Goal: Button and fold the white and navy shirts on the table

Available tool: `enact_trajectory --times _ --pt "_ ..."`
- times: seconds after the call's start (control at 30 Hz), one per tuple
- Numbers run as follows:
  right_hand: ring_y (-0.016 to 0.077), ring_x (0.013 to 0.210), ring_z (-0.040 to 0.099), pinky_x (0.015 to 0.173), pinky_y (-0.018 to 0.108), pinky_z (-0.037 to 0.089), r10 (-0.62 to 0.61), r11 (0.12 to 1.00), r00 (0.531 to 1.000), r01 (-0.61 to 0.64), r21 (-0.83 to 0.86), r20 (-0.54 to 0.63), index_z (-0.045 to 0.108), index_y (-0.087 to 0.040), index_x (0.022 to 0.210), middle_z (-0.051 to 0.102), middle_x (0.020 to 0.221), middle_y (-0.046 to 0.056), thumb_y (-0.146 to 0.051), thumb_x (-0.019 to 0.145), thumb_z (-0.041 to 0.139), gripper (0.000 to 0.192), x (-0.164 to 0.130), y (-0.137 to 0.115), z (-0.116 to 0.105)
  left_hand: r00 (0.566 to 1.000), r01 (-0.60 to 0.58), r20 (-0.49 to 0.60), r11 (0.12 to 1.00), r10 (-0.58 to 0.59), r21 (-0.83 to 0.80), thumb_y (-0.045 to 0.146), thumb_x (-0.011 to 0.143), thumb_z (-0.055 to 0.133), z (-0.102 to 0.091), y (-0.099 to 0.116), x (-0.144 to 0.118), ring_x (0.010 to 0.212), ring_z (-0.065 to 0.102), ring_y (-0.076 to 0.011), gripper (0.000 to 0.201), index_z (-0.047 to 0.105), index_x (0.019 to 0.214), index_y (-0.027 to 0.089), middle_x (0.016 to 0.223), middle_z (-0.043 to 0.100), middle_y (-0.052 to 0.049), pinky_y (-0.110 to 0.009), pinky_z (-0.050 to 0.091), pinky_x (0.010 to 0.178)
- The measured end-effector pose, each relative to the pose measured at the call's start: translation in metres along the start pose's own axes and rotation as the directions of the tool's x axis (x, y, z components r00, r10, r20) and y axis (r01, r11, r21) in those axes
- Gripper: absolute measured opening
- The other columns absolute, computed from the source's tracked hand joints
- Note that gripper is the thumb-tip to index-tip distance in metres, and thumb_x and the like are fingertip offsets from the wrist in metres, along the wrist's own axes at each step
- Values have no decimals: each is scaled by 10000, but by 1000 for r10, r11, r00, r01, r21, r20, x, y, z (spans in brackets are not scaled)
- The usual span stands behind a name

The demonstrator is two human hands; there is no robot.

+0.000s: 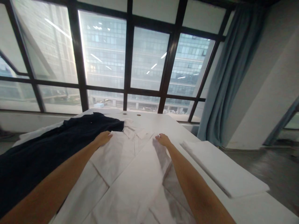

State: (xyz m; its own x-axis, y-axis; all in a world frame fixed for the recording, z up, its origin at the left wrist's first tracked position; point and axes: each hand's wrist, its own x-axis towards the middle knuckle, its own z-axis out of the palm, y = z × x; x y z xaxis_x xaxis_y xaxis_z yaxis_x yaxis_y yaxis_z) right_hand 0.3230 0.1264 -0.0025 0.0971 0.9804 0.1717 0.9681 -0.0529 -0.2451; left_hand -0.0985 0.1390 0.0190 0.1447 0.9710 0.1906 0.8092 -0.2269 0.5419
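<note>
Both hands, left hand (104, 138), right hand (163, 140), flat on white shirt (126, 161); no writing.

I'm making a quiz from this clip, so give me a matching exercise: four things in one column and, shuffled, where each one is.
1. left hand
2. right hand
3. dark garment
4. folded white cloth

A. spread over the table's left part
B. by the white shirt's collar, next to the dark cloth
C. near the table's right edge
D. on the shirt's right shoulder

Pairs: 1-B, 2-D, 3-A, 4-C
</note>
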Motion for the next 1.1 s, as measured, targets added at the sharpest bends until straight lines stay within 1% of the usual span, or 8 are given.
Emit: enact_trajectory --times 0.2,0.37,0.57,0.67,0.73,0.83,0.93,1.1 --pt "249 1118 607 879 282 472 29 998 999 -28 53 -18 686 -151 1144 670 1185 117 -327 807 560 401 24 -13 -11 999 -4 -54 998 1 -61 448 625 668 -4 10 24 881 656 -311 287 683 715 175 788 707 -100 -352 492 787" --pt "189 856 669 691 216 463 -23 990 999 26 139 -22 736 -164 942 737 873 38 -232 725 605 262 37 -15 -44 995 -13 -101 1000 13 1 408 587 669 -36 25 33 729 633 -248 244 690 651 173 630 661 -33 -297 465 666" --pt "197 824 646 713 256 465 65 961 950 22 275 -304 698 -167 902 715 875 50 -260 688 662 236 55 -21 -91 941 -35 -326 983 93 181 453 699 618 -77 50 57 865 632 -270 324 730 804 167 794 695 -69 -291 440 736" --pt "208 914 643 802 283 478 136 938 909 11 347 -394 644 -147 1087 697 1014 89 -275 771 584 346 62 -32 -99 894 12 -442 984 69 178 429 772 582 -80 59 73 986 610 -294 377 715 987 149 973 697 -114 -332 439 852" --pt "230 1017 623 881 309 472 124 933 917 22 359 -380 529 -100 1280 639 1178 144 -282 798 564 516 61 -39 -92 888 81 -460 983 4 165 385 796 577 -70 61 79 1092 574 -298 492 621 1196 103 1155 644 -162 -342 414 941" --pt "278 1190 536 1007 356 413 0 965 968 66 253 -253 404 -39 1395 514 1347 216 -323 801 599 687 40 -46 -69 943 142 -326 970 -71 199 375 813 580 -42 59 66 1260 471 -320 697 420 1376 -3 1360 491 -252 -340 353 1036" --pt "269 1287 456 1081 353 340 -180 976 982 187 116 -64 464 -52 1364 472 1399 201 -359 840 581 619 0 -49 -44 999 11 -39 951 1 308 408 888 464 -11 62 21 1344 393 -298 638 423 1381 6 1415 455 -235 -338 280 1101" --pt "234 1334 409 1098 356 312 -337 941 937 334 49 90 472 -157 1384 414 1471 133 -446 918 465 548 -86 -60 -22 948 -285 235 901 215 327 533 950 259 30 82 -99 1409 292 -252 649 383 1444 132 1518 341 -130 -415 197 1149"
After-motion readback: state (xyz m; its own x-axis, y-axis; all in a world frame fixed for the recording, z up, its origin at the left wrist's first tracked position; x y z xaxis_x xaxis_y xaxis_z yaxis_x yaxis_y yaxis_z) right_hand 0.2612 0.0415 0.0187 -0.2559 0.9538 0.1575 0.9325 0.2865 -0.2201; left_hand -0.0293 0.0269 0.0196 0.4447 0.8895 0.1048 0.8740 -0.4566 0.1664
